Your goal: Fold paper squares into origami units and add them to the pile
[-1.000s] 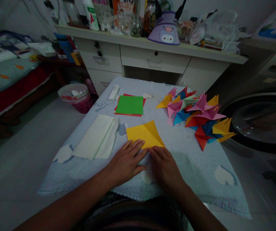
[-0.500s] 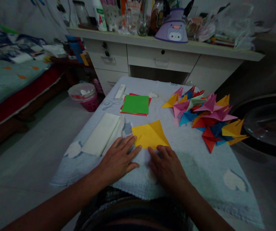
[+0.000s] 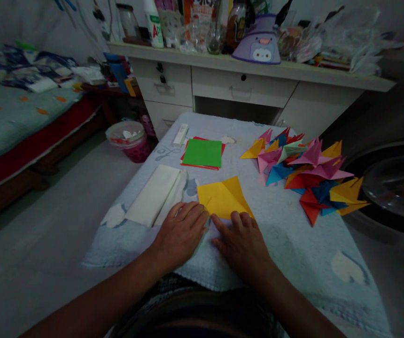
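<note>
A creased sheet of yellow origami paper [image 3: 226, 199] lies on the cloth in front of me. My left hand [image 3: 184, 230] is at its lower left corner, fingers drawn together over the edge and thumb hidden beneath them. Along the sheet's near edge rests my right hand [image 3: 242, 239], with the index finger stretched out beside the left fingertips and the other fingers partly bent on the paper. Beyond the sheet is a stack of square papers [image 3: 202, 153], green on top with red edges showing. Folded paper cranes [image 3: 304, 164] in several colours are heaped on the right.
A folded white cloth or paper [image 3: 154, 195] lies left of my hands. A small white box [image 3: 180, 135] is near the far left of the cloth-covered table [image 3: 286, 253]. A bin [image 3: 131, 143] stands on the floor, and a cluttered white desk [image 3: 244, 89] borders the far side.
My left hand's spread fingers have come together at the sheet's corner, and its thumb has gone out of sight. The right index finger has shifted slightly left. The view has moved a little.
</note>
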{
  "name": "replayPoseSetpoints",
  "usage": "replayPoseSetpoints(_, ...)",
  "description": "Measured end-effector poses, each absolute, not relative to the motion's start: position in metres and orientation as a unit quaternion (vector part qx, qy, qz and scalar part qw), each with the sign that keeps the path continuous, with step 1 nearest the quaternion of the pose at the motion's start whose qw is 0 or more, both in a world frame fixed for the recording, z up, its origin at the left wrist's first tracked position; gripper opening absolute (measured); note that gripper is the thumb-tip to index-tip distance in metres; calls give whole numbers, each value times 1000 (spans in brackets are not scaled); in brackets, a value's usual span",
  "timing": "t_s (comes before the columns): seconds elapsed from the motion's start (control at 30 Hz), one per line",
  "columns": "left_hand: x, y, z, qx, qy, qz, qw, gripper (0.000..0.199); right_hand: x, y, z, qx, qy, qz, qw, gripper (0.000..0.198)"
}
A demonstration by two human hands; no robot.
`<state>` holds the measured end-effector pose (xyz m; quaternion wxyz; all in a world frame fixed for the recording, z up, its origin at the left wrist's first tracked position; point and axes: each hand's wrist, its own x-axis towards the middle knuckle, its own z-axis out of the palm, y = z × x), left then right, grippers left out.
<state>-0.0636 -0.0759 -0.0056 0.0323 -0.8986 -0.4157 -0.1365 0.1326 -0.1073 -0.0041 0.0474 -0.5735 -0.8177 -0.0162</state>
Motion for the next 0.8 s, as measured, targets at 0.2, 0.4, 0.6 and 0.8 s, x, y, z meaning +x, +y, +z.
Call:
replayPoseSetpoints(0.2, -51, -72, -12, -914, -394, -95, -16, 28, 137, -107, -6, -570, -820, -27, 52, 51)
replayPoseSetpoints(0.4, -55, -72, -10, -914, -400, -76, -1, 25, 161, -115, -6, -574, -817, -12, 54, 43)
replayPoseSetpoints(0.6, -58, -74, -14, -906, -416, -79, 11, 28, 190, -129, -9, -598, -799, -35, 56, 40)
replayPoseSetpoints(0.8, -57, -74, -15, -903, -420, -85, 7, 28, 214, -141, -16, -613, -787, -45, 53, 44)
